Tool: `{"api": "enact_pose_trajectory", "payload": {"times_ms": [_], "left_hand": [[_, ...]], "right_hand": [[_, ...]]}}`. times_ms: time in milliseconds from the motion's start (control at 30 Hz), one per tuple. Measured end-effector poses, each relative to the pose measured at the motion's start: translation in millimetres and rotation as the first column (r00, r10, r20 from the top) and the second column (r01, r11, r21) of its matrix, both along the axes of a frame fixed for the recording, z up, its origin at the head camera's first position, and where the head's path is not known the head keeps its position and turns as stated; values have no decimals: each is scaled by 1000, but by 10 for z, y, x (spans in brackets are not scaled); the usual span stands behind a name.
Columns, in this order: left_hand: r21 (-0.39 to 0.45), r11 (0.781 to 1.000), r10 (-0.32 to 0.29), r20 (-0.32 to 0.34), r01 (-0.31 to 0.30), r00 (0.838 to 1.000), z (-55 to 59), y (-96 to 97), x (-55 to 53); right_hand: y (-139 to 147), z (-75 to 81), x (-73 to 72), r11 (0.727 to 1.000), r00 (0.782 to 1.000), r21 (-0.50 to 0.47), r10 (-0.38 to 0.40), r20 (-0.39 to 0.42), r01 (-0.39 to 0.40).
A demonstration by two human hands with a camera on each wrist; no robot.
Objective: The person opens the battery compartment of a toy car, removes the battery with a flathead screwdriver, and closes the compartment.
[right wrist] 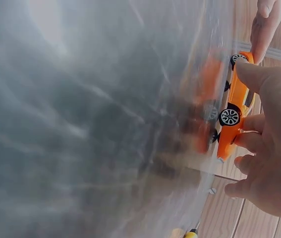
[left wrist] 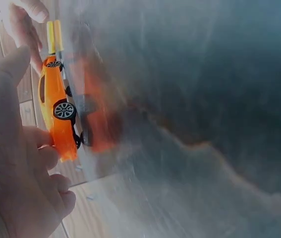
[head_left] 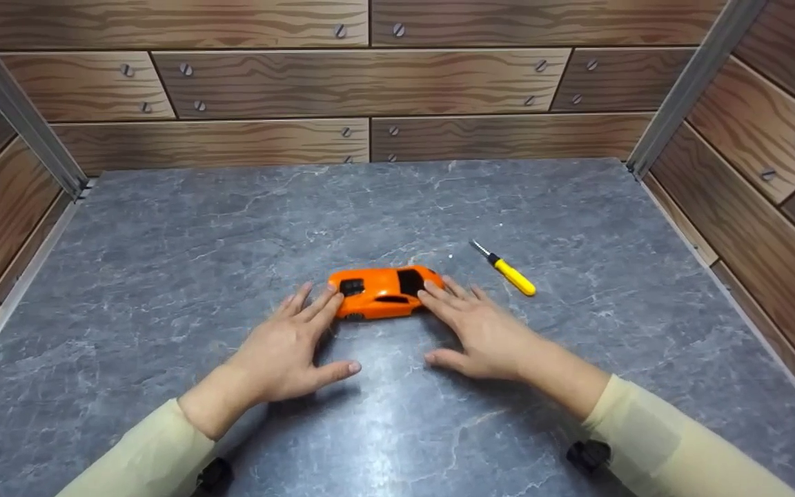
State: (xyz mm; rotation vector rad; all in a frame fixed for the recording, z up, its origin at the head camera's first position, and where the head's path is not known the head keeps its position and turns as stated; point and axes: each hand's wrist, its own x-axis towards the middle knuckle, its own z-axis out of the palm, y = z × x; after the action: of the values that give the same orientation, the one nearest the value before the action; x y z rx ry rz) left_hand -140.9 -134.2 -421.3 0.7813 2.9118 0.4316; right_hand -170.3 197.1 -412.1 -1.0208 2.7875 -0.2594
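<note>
An orange toy car (head_left: 378,284) with black windows sits on its wheels on the grey marbled table. My left hand (head_left: 286,348) touches its left end with the fingertips, thumb spread out over the table. At the car's right end my right hand (head_left: 487,335) lays its fingertips on the body near the windscreen, fingers mostly straight. The left wrist view shows the car (left wrist: 60,106) from the side, with the left fingers at its near end. In the right wrist view, the right fingers meet the near end of the car (right wrist: 235,106).
A screwdriver (head_left: 511,275) with a yellow handle lies right of the car, its tip toward the back wall. Wood-patterned walls (head_left: 363,83) enclose the table (head_left: 232,221) at the back and both sides. Tiny white specks lie near the screwdriver.
</note>
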Motion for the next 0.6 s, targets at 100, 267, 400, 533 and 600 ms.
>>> {"api": "enact_pose_trajectory", "payload": {"times_ms": [100, 267, 400, 533, 600], "left_hand": [[3, 1000, -14, -7, 14, 1000, -2, 9, 46], [3, 1000, -29, -14, 29, 999, 9, 23, 125], [6, 999, -31, -31, 31, 999, 2, 16, 190], [0, 1000, -30, -52, 30, 998, -12, 11, 241], [-4, 1000, -31, -54, 31, 998, -16, 15, 257]], "right_hand": [[22, 10, 73, 1000, 1000, 11, 2, -11, -2], [57, 13, 180, 1000, 1000, 15, 1, -19, -1], [72, -9, 246, 1000, 1000, 3, 1, -21, -1], [87, -30, 292, 1000, 1000, -8, 6, -20, -6], [98, -34, 317, 1000, 1000, -9, 7, -15, -7]]}}
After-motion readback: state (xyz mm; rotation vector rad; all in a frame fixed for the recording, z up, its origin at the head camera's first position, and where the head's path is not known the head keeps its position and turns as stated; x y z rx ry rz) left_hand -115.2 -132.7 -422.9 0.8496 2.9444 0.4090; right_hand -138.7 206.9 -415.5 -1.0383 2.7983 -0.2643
